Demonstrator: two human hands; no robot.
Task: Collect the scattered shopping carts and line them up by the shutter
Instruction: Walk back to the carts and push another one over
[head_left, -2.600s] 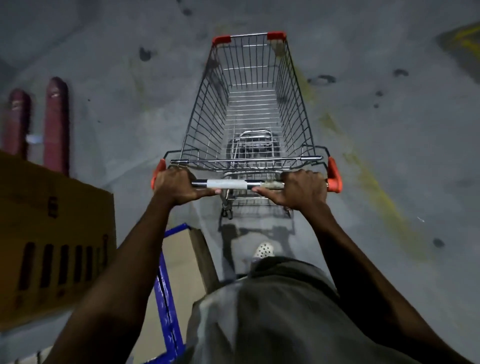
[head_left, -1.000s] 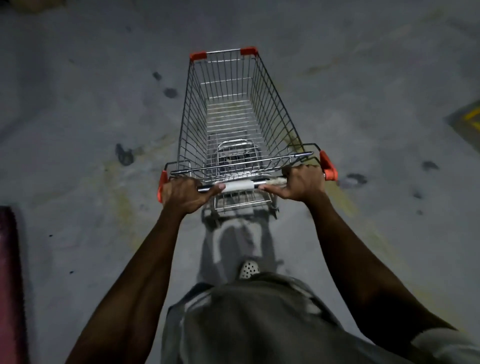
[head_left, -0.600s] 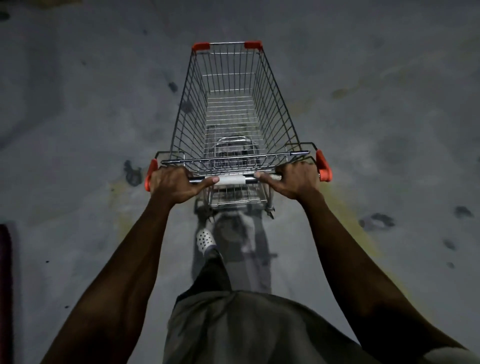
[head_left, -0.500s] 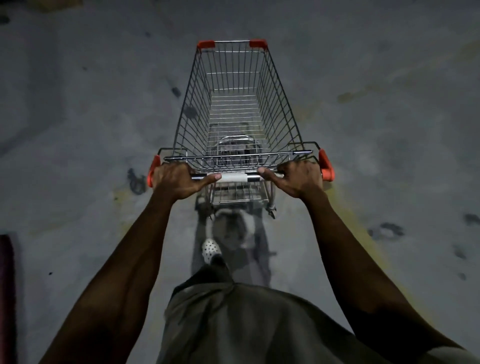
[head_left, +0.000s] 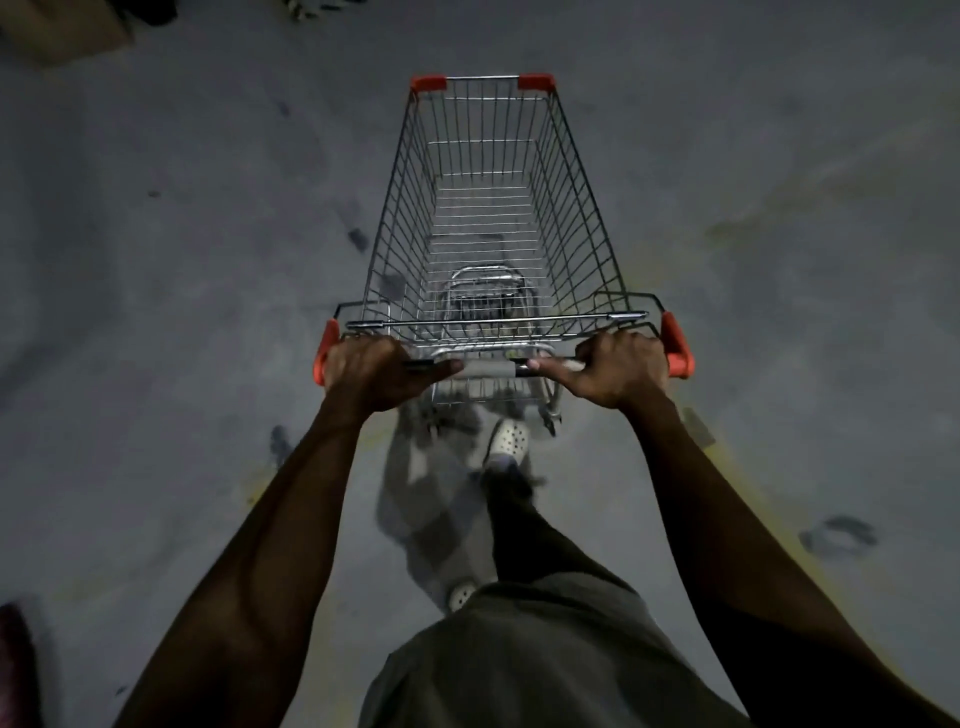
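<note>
Grey concrete floor (head_left: 156, 312), dim light. Dark stains (head_left: 358, 240) scattered on it, faded yellow paint streak (head_left: 727, 228) at right. Brown cardboard box (head_left: 57, 31) at top-left corner. Dark red object (head_left: 15, 670) at bottom-left edge, unclear what. White perforated shoe (head_left: 509, 439) forward, second shoe (head_left: 462, 595) behind. Grey-green shorts (head_left: 545, 660) at the bottom.

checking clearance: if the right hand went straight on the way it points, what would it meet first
The right hand, gripping the handle, would likely meet the shopping cart's rear wire panel first; depth unclear.
</note>
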